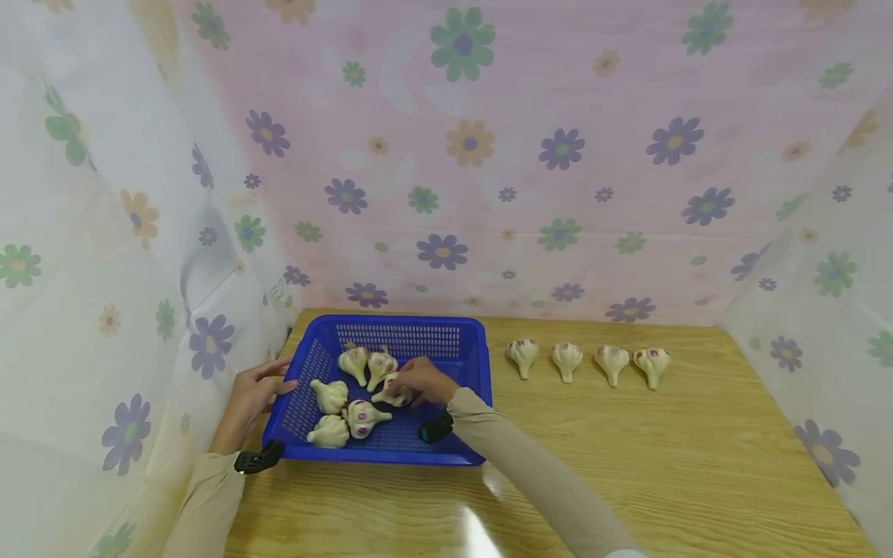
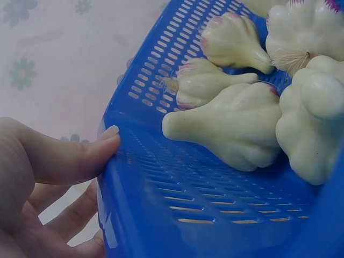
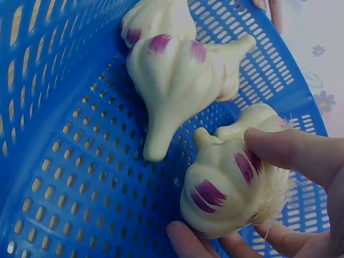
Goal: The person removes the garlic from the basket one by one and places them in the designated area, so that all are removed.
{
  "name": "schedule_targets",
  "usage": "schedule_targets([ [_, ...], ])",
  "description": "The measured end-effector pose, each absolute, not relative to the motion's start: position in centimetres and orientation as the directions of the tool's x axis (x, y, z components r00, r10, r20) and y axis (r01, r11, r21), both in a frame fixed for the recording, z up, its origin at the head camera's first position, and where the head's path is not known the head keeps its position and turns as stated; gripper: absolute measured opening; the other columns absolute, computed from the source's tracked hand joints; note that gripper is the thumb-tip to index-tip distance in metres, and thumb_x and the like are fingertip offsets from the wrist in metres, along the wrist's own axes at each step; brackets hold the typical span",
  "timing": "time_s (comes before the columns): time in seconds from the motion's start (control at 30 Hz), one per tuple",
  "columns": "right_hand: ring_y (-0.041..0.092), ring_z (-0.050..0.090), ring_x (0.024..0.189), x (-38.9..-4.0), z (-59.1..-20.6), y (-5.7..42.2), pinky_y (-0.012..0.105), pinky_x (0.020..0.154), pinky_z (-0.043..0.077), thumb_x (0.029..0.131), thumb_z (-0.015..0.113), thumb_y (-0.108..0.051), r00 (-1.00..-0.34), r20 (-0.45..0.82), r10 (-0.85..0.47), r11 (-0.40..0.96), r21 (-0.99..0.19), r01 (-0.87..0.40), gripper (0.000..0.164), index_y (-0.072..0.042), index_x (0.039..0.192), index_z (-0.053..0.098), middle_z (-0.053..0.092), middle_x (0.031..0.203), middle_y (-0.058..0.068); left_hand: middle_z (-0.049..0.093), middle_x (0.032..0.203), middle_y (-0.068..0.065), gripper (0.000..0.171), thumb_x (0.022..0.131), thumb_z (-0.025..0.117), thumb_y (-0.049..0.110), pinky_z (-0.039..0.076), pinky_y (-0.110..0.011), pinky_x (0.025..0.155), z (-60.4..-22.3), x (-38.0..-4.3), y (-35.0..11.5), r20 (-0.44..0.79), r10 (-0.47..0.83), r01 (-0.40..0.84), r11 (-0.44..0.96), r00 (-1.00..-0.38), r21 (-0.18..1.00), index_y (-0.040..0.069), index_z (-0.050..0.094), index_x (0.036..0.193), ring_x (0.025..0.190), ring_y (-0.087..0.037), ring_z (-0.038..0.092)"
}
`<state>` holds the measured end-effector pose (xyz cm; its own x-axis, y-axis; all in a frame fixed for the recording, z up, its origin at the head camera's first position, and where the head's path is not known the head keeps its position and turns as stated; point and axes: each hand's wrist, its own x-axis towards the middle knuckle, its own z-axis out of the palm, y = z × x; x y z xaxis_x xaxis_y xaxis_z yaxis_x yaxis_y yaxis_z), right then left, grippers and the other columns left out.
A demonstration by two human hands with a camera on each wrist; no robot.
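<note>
A blue plastic basket [image 1: 391, 457] holds several garlic bulbs, pale cream with purple patches. My right hand [image 1: 427, 380] reaches inside it and grips one garlic bulb [image 3: 228, 188], thumb on one side and fingertips on the other. Beside that bulb lies another garlic bulb [image 3: 172, 80], its stem pointing toward the basket floor. At the basket's left rim, my left hand [image 1: 254, 395] pinches the edge, with the thumb [image 2: 80, 156] on top and the other fingers outside. Close to this rim rests a garlic bulb [image 2: 231, 126] in the left wrist view.
To the right of the basket, several garlic bulbs stand in a row on the wooden table [image 1: 628, 465], among them a leftmost garlic bulb [image 1: 522, 356] and a rightmost garlic bulb [image 1: 652, 366]. Flower-patterned cloth [image 1: 516, 232] hangs behind and at both sides.
</note>
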<state>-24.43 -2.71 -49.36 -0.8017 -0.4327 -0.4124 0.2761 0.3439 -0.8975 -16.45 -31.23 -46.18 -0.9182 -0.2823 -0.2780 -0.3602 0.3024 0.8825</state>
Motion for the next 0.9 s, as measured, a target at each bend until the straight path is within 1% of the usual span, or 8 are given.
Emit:
schedule_targets([
  [0.1, 0.024, 0.062, 0.066, -24.7, -49.2, -2.1, 0.051, 0.071, 0.053, 0.072, 0.075, -0.008, -0.789, -0.415, -0.453, 0.326, -0.901, 0.286, 0.01, -0.002, 0.079, 0.07, 0.067, 0.076, 0.007, 0.045, 0.132, -0.017, 0.06, 0.086, 0.066, 0.012, 0.053, -0.03, 0.072, -46.1, -16.5, -31.1, -0.283, -0.283, -0.364, 0.298, -0.916, 0.882, 0.009, 0.044, 0.142, 0.095, -0.02, 0.054],
  [0.23, 0.025, 0.063, 0.068, -24.9, -48.8, -1.4, 0.052, 0.074, 0.052, 0.071, 0.074, -0.007, -0.785, -0.418, -0.457, 0.297, -0.904, 0.308, 0.018, -0.001, 0.086, 0.066, 0.065, 0.08, 0.008, 0.045, 0.133, -0.017, 0.06, 0.086, 0.067, 0.011, 0.053, -0.029, 0.072, -46.1, -16.5, -31.0, -0.281, -0.274, -0.357, 0.285, -0.92, 0.889, 0.009, 0.044, 0.142, 0.091, -0.016, 0.055],
  [0.47, 0.023, 0.062, 0.072, -25.0, -48.7, -1.0, 0.052, 0.077, 0.051, 0.072, 0.076, -0.009, -0.792, -0.411, -0.452, 0.281, -0.908, 0.311, 0.037, 0.0, 0.105, 0.061, 0.063, 0.094, 0.011, 0.044, 0.133, -0.019, 0.061, 0.087, 0.066, 0.012, 0.053, -0.028, 0.071, -46.1, -16.1, -31.3, -0.271, -0.258, -0.343, 0.3, -0.927, 0.89, 0.007, 0.043, 0.142, 0.087, -0.012, 0.055],
  [0.7, 0.023, 0.061, 0.074, -25.0, -47.9, -0.2, 0.053, 0.08, 0.05, 0.074, 0.075, -0.007, -0.798, -0.404, -0.448, 0.246, -0.914, 0.324, 0.044, 0.001, 0.114, 0.057, 0.061, 0.099, 0.013, 0.045, 0.132, -0.017, 0.062, 0.086, 0.067, 0.014, 0.052, -0.028, 0.069, -46.2, -16.0, -31.5, -0.264, -0.264, -0.342, 0.311, -0.927, 0.887, 0.007, 0.043, 0.142, 0.085, -0.01, 0.055],
  [0.8, 0.022, 0.061, 0.071, -25.1, -47.7, 0.4, 0.053, 0.081, 0.05, 0.076, 0.074, -0.008, -0.798, -0.398, -0.453, 0.24, -0.916, 0.321, 0.046, 0.001, 0.117, 0.056, 0.062, 0.099, 0.013, 0.045, 0.132, -0.018, 0.062, 0.086, 0.067, 0.015, 0.052, -0.028, 0.07, -46.3, -16.2, -31.4, -0.264, -0.262, -0.342, 0.32, -0.928, 0.884, 0.007, 0.043, 0.142, 0.086, -0.011, 0.055],
  [0.9, 0.022, 0.061, 0.072, -25.2, -47.5, 1.0, 0.053, 0.082, 0.049, 0.076, 0.073, -0.007, -0.801, -0.393, -0.452, 0.234, -0.918, 0.319, 0.046, 0.001, 0.118, 0.056, 0.062, 0.1, 0.013, 0.044, 0.133, -0.018, 0.062, 0.086, 0.067, 0.015, 0.052, -0.028, 0.071, -46.3, -16.2, -31.3, -0.268, -0.255, -0.343, 0.324, -0.929, 0.882, 0.007, 0.042, 0.143, 0.089, -0.014, 0.054],
])
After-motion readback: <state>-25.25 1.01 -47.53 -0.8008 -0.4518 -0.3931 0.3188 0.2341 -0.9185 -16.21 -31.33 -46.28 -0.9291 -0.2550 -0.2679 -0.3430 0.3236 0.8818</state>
